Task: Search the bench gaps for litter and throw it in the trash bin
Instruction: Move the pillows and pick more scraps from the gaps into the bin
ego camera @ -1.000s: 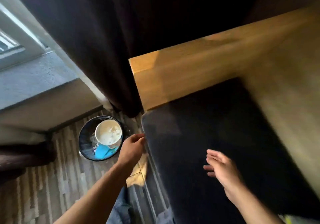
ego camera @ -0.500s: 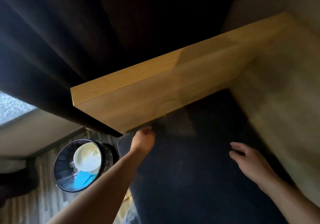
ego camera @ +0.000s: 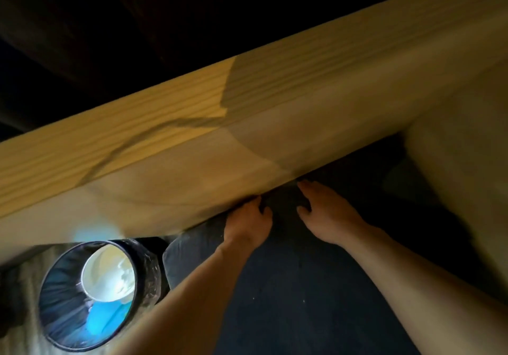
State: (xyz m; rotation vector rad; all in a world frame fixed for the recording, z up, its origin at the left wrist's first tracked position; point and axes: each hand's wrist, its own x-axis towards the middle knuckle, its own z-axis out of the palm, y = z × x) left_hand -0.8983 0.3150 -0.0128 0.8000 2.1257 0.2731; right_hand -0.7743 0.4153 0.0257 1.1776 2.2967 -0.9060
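The left hand (ego camera: 248, 221) sits at the centre of the frame with its fingers curled down where the seat meets the back. The fingertips are hidden in the shadow there, so I cannot tell whether they pinch anything or only hook the edge. Just to its right, apart from it, the right hand (ego camera: 328, 213) lies flat on the seat with straight, spread fingers (ego camera: 305, 187) whose tips reach the same seam; it holds nothing.

Both hands rest on the dark blue fabric bench cushion (ego camera: 316, 299), which fills the lower right of the frame. Above it runs the pale wooden back board (ego camera: 192, 168). The narrow dark gap (ego camera: 357, 153) between the two is the place being searched. Its long axis slants from the lower left up toward the upper right, and the hands are near its middle.

No litter shows in the gap or on the cushion. In the lower left corner stands the round black trash bin with a clear liner (ego camera: 59, 308), well apart from the hands, its mouth facing up at the camera. It already holds a white paper bowl (ego camera: 108, 272) and a blue scrap (ego camera: 107, 319).

I judge the search to be under way, with the gap's upper-right stretch yet to be felt along and nothing in hand for the bin.
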